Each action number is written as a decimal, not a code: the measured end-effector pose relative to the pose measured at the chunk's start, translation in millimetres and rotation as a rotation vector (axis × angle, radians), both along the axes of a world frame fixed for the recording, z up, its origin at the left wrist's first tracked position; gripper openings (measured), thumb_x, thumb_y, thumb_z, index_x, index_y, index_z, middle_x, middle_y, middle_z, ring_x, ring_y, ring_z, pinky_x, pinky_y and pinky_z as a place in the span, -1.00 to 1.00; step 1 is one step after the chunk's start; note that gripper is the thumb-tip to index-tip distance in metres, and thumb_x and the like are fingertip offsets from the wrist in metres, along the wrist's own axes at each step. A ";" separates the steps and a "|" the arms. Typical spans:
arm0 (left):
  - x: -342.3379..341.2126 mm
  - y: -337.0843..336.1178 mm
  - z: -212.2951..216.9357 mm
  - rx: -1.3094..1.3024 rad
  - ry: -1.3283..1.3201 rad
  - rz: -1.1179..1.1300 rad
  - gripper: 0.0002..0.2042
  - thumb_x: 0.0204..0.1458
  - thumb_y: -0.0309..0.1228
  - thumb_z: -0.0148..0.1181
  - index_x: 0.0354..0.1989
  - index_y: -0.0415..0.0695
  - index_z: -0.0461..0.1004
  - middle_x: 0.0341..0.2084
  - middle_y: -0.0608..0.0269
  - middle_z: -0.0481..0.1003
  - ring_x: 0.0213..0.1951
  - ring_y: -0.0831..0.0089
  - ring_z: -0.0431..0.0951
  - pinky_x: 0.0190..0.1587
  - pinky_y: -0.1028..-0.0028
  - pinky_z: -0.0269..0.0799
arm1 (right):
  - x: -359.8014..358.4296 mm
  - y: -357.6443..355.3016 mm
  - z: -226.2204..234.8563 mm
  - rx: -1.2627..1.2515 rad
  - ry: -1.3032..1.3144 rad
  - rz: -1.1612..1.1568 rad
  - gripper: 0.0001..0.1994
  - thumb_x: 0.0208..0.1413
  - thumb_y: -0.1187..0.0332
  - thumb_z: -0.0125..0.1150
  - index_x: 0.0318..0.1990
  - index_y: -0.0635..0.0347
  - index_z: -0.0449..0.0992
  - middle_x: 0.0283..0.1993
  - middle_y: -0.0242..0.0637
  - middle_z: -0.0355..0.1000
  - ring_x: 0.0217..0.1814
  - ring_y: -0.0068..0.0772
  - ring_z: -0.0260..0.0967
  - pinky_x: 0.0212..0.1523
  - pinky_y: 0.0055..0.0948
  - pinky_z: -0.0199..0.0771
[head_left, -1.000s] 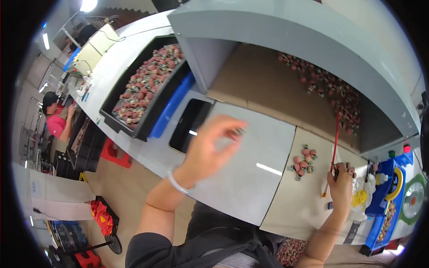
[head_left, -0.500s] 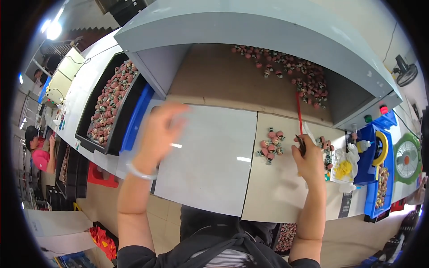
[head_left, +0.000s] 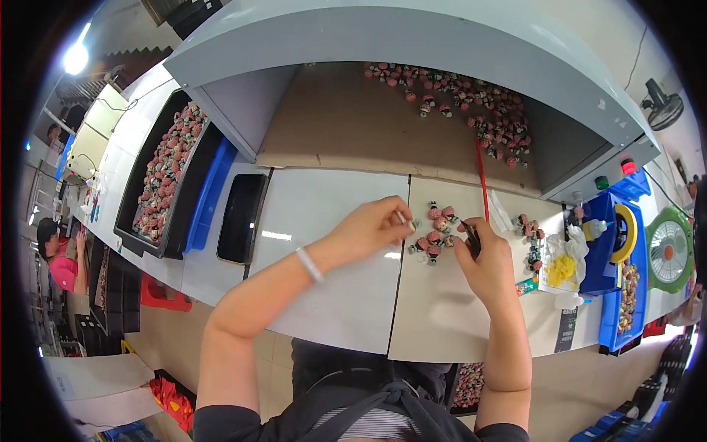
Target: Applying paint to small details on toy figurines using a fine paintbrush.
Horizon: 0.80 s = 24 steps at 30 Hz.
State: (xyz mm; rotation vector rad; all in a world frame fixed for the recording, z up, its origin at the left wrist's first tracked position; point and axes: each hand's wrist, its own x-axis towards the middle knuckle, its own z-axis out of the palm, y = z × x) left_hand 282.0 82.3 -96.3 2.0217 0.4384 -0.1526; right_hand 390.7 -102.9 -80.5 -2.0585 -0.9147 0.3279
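Note:
My left hand (head_left: 375,230) is at the left of a small pile of pink-and-green figurines (head_left: 440,227) on the cream board. Its fingers are pinched together around a tiny pale thing, too small to name. On the pile's other side, my right hand (head_left: 486,258) grips a small dark hand tool (head_left: 473,241) whose tip is by the figurines; the fingers hide most of it. Behind that hand, a red strip (head_left: 483,180) reaches up toward many similar figurines (head_left: 501,121) inside the grey booth.
A black smartphone (head_left: 243,217) lies left of the white board (head_left: 324,287), near a black tray (head_left: 180,221) heaped with figurines. To the right are more figurines (head_left: 532,239), glue bottles (head_left: 568,300), blue bins (head_left: 600,258) and a green fan (head_left: 669,254).
My left hand has swung right from over the phone to the figurine pile, and its fingers have closed. My right hand, still gripping the tool, has shifted slightly left in view.

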 end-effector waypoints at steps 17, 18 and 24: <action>-81.5 -41.5 -7.9 -0.678 -0.471 0.028 -0.63 -0.17 -0.73 0.15 -0.18 -0.20 0.20 -0.07 0.00 0.31 -0.03 0.30 0.39 0.01 0.36 0.35 | -54.7 9.6 -8.9 0.335 0.193 0.442 -0.73 -0.27 0.65 0.27 -0.33 0.21 0.44 -0.47 -0.32 0.37 -0.53 -0.55 0.35 -0.56 -0.61 0.38; -81.5 -41.7 -9.9 -0.688 -0.486 0.024 -0.62 -0.18 -0.73 0.17 -0.19 -0.20 0.20 -0.07 0.00 0.32 -0.03 0.30 0.39 0.02 0.34 0.35 | -54.7 10.1 -9.9 0.354 0.159 0.474 -0.72 -0.29 0.65 0.27 -0.33 0.20 0.44 -0.48 -0.32 0.36 -0.55 -0.54 0.35 -0.57 -0.62 0.38; -80.9 -43.5 -2.1 -0.749 -0.417 0.117 -0.61 -0.18 -0.74 0.16 -0.16 -0.21 0.21 -0.11 0.00 0.34 -0.02 0.29 0.38 0.01 0.32 0.35 | -55.0 15.0 -11.3 0.433 0.084 0.487 -0.69 -0.38 0.71 0.26 -0.38 0.22 0.43 -0.51 -0.33 0.37 -0.59 -0.61 0.27 -0.67 -0.69 0.21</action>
